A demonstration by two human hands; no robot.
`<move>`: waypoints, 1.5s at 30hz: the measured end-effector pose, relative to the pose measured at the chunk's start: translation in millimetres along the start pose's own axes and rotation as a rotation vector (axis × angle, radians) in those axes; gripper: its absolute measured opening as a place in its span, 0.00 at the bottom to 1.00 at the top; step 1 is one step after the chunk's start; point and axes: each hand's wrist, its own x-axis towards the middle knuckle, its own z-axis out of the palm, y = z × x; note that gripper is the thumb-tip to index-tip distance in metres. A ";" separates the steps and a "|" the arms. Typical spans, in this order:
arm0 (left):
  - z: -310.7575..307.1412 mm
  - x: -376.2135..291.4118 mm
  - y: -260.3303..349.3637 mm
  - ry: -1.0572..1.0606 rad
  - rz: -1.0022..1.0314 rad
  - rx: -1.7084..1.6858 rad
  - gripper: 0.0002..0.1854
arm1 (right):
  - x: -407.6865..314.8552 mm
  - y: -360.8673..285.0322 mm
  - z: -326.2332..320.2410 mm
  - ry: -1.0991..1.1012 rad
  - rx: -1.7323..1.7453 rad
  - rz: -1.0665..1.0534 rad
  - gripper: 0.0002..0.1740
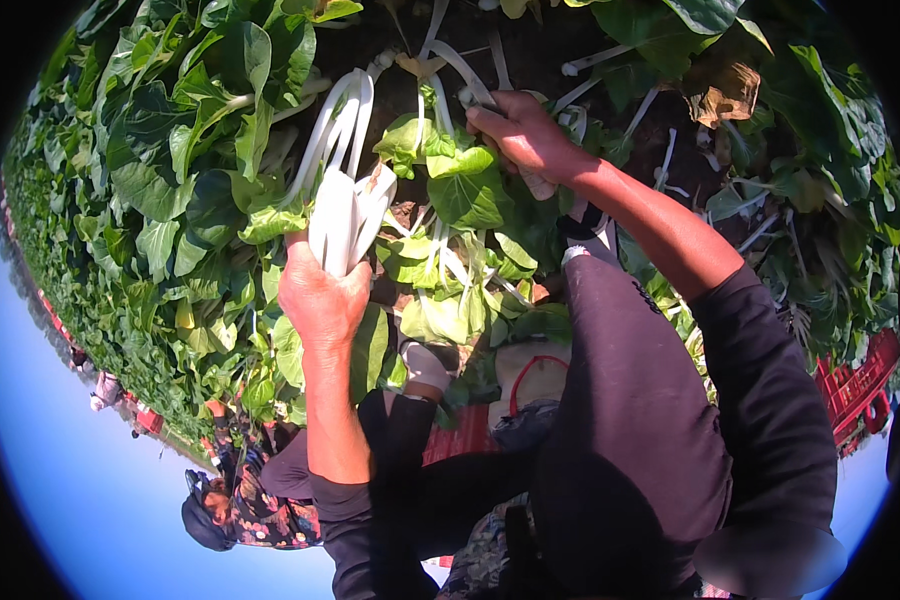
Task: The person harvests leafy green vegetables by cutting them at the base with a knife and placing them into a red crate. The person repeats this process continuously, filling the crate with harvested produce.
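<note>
My left hand [322, 300] is closed around a head of bok choy [337, 217]. Its thick white stalks point away from me, and its leaves are mostly hidden by the hand. Just beyond it, long white stalks [352, 112] bend over from a plant at the soil. My right hand [529, 139] grips what looks like a knife; its pale handle end [538, 186] sticks out below the fist, and a short grey blade part shows by the thumb. Beside that hand a white stalk [457, 64] arches down. Loose green leaves [469, 187] hang between my hands.
Dense bok choy rows [157, 165] grow at the left. Cut leaves and stalks [442, 262] litter the ground before my legs. A red crate [859, 390] stands at the right, and red plastic [461, 435] shows beneath me. A co-worker [270, 510] in a dark cap crouches at lower left.
</note>
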 end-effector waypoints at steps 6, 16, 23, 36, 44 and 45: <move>-19.9 -81.6 17.4 0.190 0.276 -0.111 0.25 | -32.6 -44.7 20.1 -0.182 0.634 0.003 0.30; -68.0 -134.6 61.7 -0.132 -0.133 -0.619 0.42 | -65.5 -66.4 18.0 -0.163 0.175 -0.191 0.19; -7.9 -73.0 69.6 -0.091 -0.165 -1.167 0.39 | -63.2 -80.9 64.5 -0.091 0.587 -0.188 0.17; -78.8 60.1 137.5 -0.466 0.242 -0.053 0.54 | 81.8 -43.8 -15.2 0.000 -0.282 -0.402 0.19; -96.6 179.2 129.1 -0.511 0.133 0.031 0.45 | 161.7 -31.5 5.1 -0.202 -1.428 -0.661 0.14; -96.4 181.7 119.0 -0.552 0.102 0.049 0.43 | 166.0 -32.3 7.3 -0.219 -1.427 -0.654 0.14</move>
